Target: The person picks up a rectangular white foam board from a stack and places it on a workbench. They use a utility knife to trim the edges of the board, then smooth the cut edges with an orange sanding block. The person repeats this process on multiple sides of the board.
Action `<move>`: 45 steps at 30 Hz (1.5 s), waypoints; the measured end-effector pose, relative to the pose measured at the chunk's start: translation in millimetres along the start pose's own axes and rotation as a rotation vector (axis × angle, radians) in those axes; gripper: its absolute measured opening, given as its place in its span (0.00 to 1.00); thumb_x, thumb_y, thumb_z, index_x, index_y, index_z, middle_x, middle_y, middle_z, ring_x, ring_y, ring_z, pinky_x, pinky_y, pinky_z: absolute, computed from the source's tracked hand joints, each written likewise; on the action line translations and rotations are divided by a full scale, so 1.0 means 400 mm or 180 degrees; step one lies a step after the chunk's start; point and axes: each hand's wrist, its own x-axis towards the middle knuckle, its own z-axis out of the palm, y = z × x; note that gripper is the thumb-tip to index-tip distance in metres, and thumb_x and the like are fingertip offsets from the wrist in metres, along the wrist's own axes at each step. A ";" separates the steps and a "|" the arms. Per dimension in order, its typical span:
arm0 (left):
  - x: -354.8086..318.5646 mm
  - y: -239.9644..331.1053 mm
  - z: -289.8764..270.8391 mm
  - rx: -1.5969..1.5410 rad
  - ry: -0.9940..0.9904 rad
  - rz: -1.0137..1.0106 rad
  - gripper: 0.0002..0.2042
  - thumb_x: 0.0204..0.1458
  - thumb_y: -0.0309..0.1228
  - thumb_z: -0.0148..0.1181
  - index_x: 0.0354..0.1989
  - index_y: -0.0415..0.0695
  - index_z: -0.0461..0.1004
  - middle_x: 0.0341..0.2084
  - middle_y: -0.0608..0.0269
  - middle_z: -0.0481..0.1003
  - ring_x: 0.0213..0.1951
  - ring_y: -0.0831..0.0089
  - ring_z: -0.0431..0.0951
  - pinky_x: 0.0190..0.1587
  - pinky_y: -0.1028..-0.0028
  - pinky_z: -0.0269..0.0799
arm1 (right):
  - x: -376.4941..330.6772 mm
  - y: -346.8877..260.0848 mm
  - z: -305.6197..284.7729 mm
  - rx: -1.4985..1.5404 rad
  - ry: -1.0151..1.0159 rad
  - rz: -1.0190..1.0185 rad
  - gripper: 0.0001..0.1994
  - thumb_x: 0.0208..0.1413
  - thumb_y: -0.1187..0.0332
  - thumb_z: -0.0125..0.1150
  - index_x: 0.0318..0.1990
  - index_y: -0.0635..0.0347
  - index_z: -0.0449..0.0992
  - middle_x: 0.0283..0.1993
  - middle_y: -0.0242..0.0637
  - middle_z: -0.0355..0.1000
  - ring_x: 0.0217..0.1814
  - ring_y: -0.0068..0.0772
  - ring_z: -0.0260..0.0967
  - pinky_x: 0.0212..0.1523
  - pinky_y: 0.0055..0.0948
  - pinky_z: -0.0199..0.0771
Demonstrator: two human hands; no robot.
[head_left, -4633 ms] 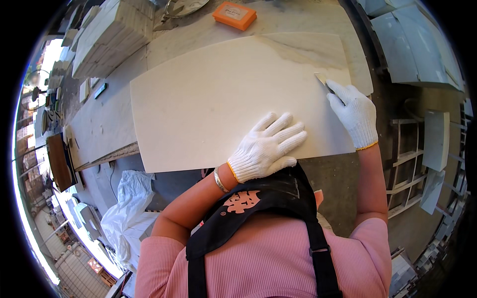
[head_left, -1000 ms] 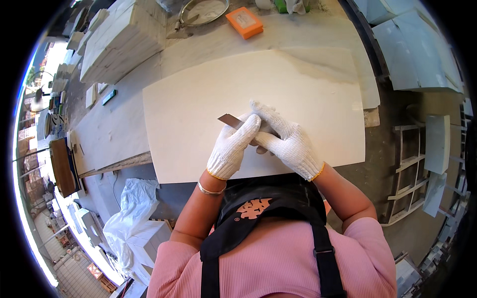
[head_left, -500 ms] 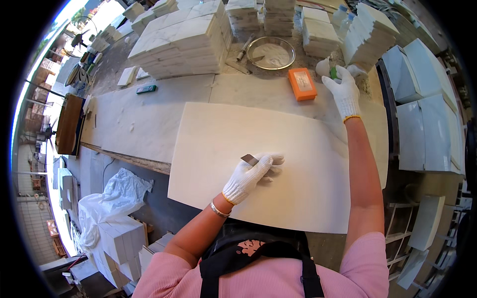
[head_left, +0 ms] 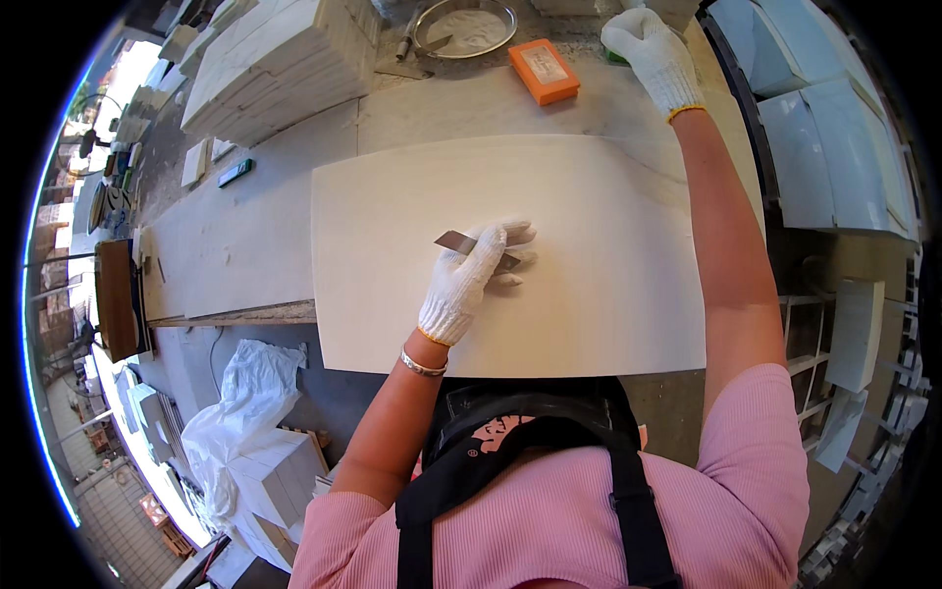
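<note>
A large off-white slab [head_left: 589, 196] lies flat in front of me. Over its middle is my gloved left hand [head_left: 481, 255], with a thin grey metal scraper blade [head_left: 455, 240] pinched beneath the thumb; the fingertips point right. At the far right of the bench, my gloved right hand [head_left: 655, 61] has its fingers curled in at a small green thing [head_left: 615, 58]. Most of that green thing is hidden by the glove, so its kind is unclear. An orange box [head_left: 544, 71] sits left of the right hand.
A round metal bowl of white powder [head_left: 505, 22] stands at the back, with stacked marble tiles [head_left: 285, 74] to its left. Near the left stack lies a small green-and-dark bar [head_left: 235, 173]. Plastic-draped white blocks [head_left: 275, 481] stand lower left; pale glossy panels [head_left: 834, 147] are at right.
My right hand has closed in on the green thing, its fingers now curled. More of the blade shows in my left hand. The view has tilted down, so the bench appears higher.
</note>
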 end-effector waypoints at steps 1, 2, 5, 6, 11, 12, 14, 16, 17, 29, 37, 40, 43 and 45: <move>0.006 -0.005 0.001 0.0026 -0.0039 0.0048 0.26 0.68 0.48 0.47 0.62 0.38 0.70 0.54 0.54 0.77 0.49 0.65 0.81 0.44 0.71 0.78 | -0.029 0.006 -0.052 0.0350 -0.0105 -0.0056 0.14 0.57 0.57 0.64 0.48 0.50 0.79 0.45 0.25 0.78 0.39 0.18 0.70 0.42 0.22 0.71; 0.008 -0.011 0.000 0.0049 -0.0075 0.0098 0.26 0.68 0.48 0.47 0.62 0.38 0.70 0.54 0.54 0.77 0.48 0.64 0.81 0.44 0.71 0.78 | -0.084 0.015 -0.106 0.0401 -0.0163 0.0063 0.15 0.57 0.59 0.64 0.49 0.51 0.78 0.45 0.27 0.78 0.42 0.21 0.72 0.45 0.24 0.71; 0.013 -0.019 -0.004 0.0110 -0.0063 0.0205 0.27 0.67 0.50 0.47 0.62 0.38 0.69 0.54 0.54 0.77 0.48 0.64 0.81 0.44 0.71 0.78 | -0.283 -0.020 -0.241 0.0477 -0.0295 0.0301 0.17 0.56 0.63 0.66 0.52 0.56 0.77 0.46 0.29 0.77 0.48 0.24 0.74 0.50 0.25 0.73; 0.010 -0.020 -0.006 0.0147 -0.0031 0.0229 0.28 0.67 0.50 0.47 0.62 0.38 0.69 0.54 0.54 0.77 0.49 0.63 0.81 0.44 0.71 0.78 | -0.338 -0.003 -0.264 0.0436 -0.0295 0.0385 0.17 0.56 0.66 0.66 0.53 0.57 0.77 0.46 0.28 0.76 0.48 0.21 0.73 0.50 0.23 0.72; 0.016 -0.023 -0.005 0.0218 -0.0080 0.0400 0.28 0.67 0.51 0.47 0.62 0.37 0.69 0.54 0.52 0.76 0.49 0.64 0.81 0.44 0.72 0.77 | -0.560 0.067 -0.344 0.0795 -0.0446 0.1089 0.22 0.56 0.69 0.67 0.58 0.61 0.75 0.50 0.32 0.76 0.51 0.21 0.72 0.54 0.23 0.71; 0.015 -0.020 -0.004 0.0220 -0.0073 0.0397 0.28 0.67 0.51 0.47 0.62 0.37 0.69 0.54 0.52 0.76 0.49 0.64 0.81 0.44 0.73 0.77 | -0.589 0.069 -0.346 0.0839 -0.0452 0.1119 0.22 0.55 0.69 0.68 0.58 0.62 0.75 0.51 0.34 0.77 0.52 0.22 0.72 0.55 0.24 0.72; 0.012 -0.018 -0.001 0.0220 -0.0043 0.0396 0.28 0.67 0.51 0.47 0.62 0.37 0.69 0.54 0.52 0.76 0.49 0.65 0.81 0.44 0.73 0.77 | -0.627 0.085 -0.348 0.0653 -0.0446 0.1144 0.23 0.54 0.69 0.69 0.58 0.63 0.75 0.52 0.36 0.77 0.53 0.24 0.73 0.55 0.26 0.72; 0.010 -0.017 0.001 0.0259 -0.0014 0.0405 0.28 0.67 0.50 0.47 0.62 0.36 0.69 0.54 0.51 0.76 0.49 0.65 0.81 0.44 0.73 0.77 | -0.649 0.100 -0.346 0.0215 -0.0398 0.1134 0.23 0.54 0.68 0.70 0.57 0.63 0.76 0.54 0.38 0.78 0.54 0.26 0.74 0.56 0.27 0.72; 0.009 -0.016 0.002 0.0277 0.0004 0.0410 0.28 0.67 0.50 0.47 0.62 0.36 0.69 0.54 0.51 0.76 0.49 0.65 0.81 0.44 0.74 0.78 | -0.652 0.104 -0.347 0.0215 -0.0414 0.1122 0.23 0.53 0.67 0.71 0.56 0.63 0.77 0.53 0.39 0.78 0.54 0.27 0.74 0.56 0.27 0.72; 0.015 -0.025 -0.001 0.0308 0.0009 0.0481 0.28 0.67 0.50 0.47 0.62 0.37 0.69 0.54 0.50 0.76 0.49 0.64 0.81 0.44 0.73 0.79 | -0.637 0.061 -0.360 -0.0259 -0.0670 0.1011 0.22 0.50 0.58 0.71 0.51 0.58 0.82 0.47 0.39 0.80 0.49 0.30 0.78 0.51 0.29 0.75; 0.014 -0.027 0.000 0.0144 0.0050 0.0473 0.23 0.67 0.46 0.49 0.60 0.41 0.73 0.51 0.56 0.78 0.47 0.68 0.82 0.42 0.74 0.78 | -0.627 0.049 -0.364 -0.0373 -0.0790 0.0934 0.19 0.51 0.58 0.70 0.49 0.55 0.83 0.45 0.40 0.80 0.47 0.31 0.78 0.49 0.28 0.75; 0.014 -0.027 0.000 0.0138 0.0045 0.0476 0.23 0.67 0.46 0.49 0.60 0.41 0.73 0.51 0.56 0.78 0.47 0.68 0.82 0.42 0.74 0.78 | -0.625 0.064 -0.361 -0.0329 -0.0803 0.0980 0.20 0.50 0.57 0.70 0.50 0.53 0.83 0.46 0.40 0.80 0.47 0.33 0.78 0.50 0.29 0.75; 0.015 -0.029 -0.002 0.0126 0.0046 0.0475 0.23 0.67 0.47 0.50 0.60 0.41 0.73 0.51 0.56 0.78 0.47 0.68 0.82 0.42 0.74 0.78 | -0.619 0.062 -0.361 -0.0535 -0.0831 0.1020 0.22 0.49 0.55 0.70 0.51 0.54 0.82 0.48 0.41 0.79 0.49 0.35 0.77 0.50 0.30 0.74; 0.016 -0.029 -0.002 0.0114 0.0048 0.0471 0.23 0.67 0.47 0.50 0.59 0.41 0.73 0.51 0.56 0.79 0.47 0.68 0.82 0.42 0.73 0.78 | -0.616 0.061 -0.362 -0.0600 -0.0875 0.0991 0.23 0.49 0.54 0.70 0.51 0.54 0.82 0.48 0.41 0.79 0.49 0.37 0.77 0.51 0.31 0.74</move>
